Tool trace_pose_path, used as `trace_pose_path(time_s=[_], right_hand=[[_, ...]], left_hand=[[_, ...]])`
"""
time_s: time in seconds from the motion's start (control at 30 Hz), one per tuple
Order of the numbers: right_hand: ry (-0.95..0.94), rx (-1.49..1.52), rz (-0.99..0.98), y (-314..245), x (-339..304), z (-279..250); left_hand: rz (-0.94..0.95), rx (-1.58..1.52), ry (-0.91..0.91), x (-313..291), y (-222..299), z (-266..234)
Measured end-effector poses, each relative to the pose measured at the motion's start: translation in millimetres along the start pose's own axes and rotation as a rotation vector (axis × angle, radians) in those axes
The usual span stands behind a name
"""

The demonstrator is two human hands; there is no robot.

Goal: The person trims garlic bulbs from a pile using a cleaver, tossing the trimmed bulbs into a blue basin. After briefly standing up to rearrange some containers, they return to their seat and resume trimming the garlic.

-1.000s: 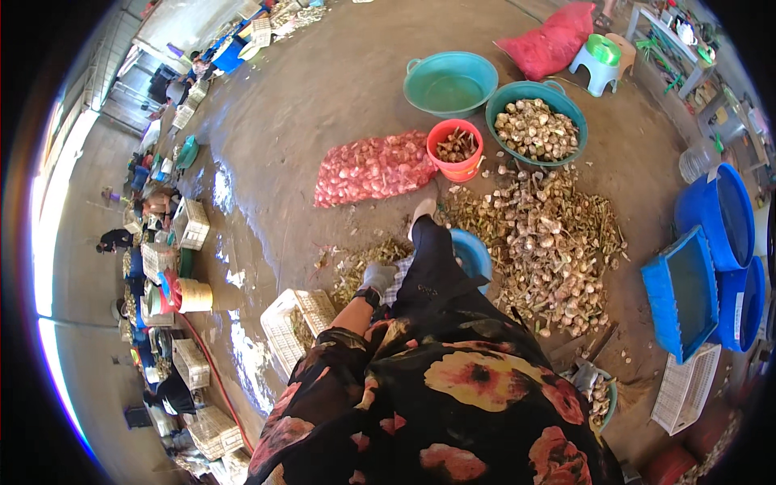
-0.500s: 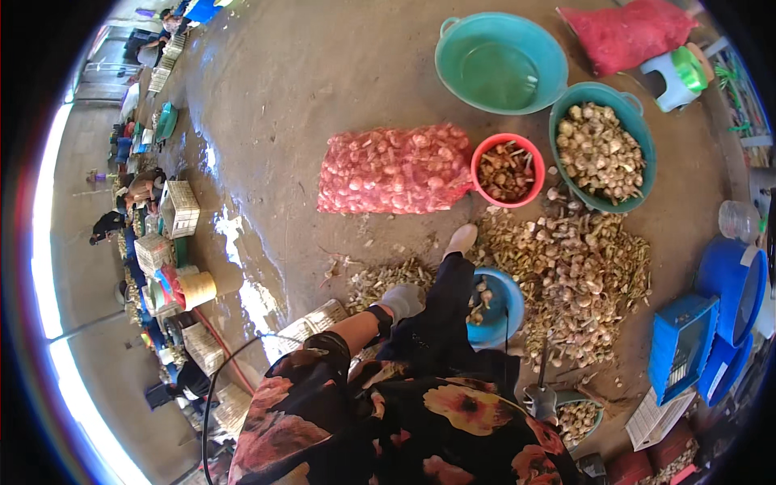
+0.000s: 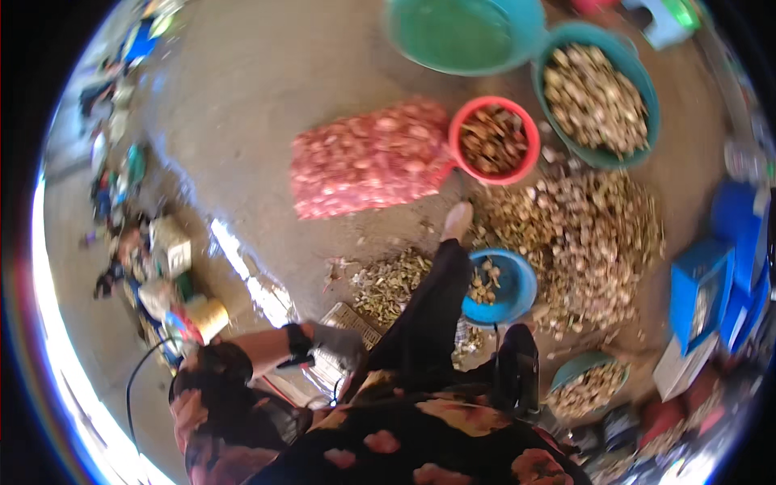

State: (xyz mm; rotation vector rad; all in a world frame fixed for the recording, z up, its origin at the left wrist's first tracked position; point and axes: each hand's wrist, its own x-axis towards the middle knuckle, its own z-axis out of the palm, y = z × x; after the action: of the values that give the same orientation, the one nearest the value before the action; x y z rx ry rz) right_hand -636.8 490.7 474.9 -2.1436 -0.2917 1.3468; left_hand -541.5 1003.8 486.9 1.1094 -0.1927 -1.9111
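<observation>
Overlapping the white crate (image 3: 356,321) in the head view, the grey-gloved left hand (image 3: 335,343) is blurred, and I cannot tell whether its fingers are loose, curled or gripping anything. The right hand cannot be made out, so its state cannot be told. A blue basin (image 3: 521,287) with some garlic in it sits beside the dark trouser leg (image 3: 436,311), and a large garlic pile (image 3: 594,250) spreads to its right. Farther out, a red bucket (image 3: 456,141) stands between a filled net bag (image 3: 368,158) and a green tub (image 3: 624,53) of garlic
</observation>
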Motion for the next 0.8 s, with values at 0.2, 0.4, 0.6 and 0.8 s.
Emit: trace_pose_path(time_s=[0.2,0.4,0.6,0.8], right_hand=[[0.040,0.606,0.339,98.8,-109.0,-1.6],[0.115,1.190,0.415,85.5,153.6,-64.7],[0.654,0.245,0.399,159.4,229.0,-80.2],[0.513,0.020,0.195,297.9,286.9,-61.6]], left_hand=[[0.014,0.033,-0.117,58.8,-36.9,-29.1],[-0.103,0.407,1.033,191.9,40.3,-217.7],[0.113,0.809,0.764,396.7,39.8,-311.1],[-0.389,0.671,0.432,530.8,29.5,-279.1]])
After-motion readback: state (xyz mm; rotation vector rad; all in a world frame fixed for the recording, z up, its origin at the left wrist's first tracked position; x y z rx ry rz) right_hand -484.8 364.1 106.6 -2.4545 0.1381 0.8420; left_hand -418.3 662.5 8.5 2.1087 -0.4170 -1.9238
